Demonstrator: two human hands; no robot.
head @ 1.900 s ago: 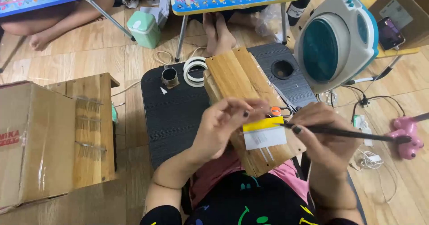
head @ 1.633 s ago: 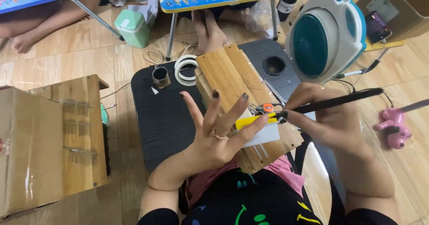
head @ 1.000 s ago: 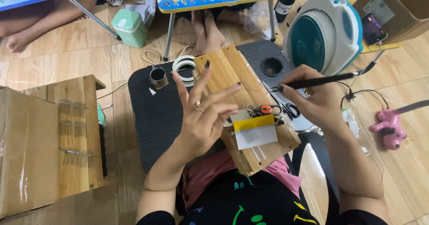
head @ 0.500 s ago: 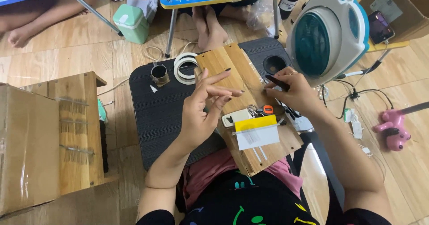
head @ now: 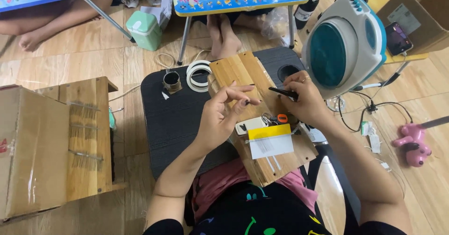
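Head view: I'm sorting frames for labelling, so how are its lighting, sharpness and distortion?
Head view: even, soft indoor light, with only faint shadows under the left hand and right hand; mild glare on the taped cardboard box and on the floor; the wooden board and black tool look reasonably sharp; wide-angle bending shows toward the edges.

Small item between left-hand fingers [head: 243,103] too tiny to identify; cardboard box [head: 28,151] edge-cropped.

The left hand [head: 223,116] hovers with fingers pinched over a wooden board [head: 252,118] on the black tabletop [head: 173,123]; the right hand [head: 301,99] grips a thin black tool [head: 282,93] beside a yellow-and-white card [head: 270,140] and a tape roll [head: 198,75]
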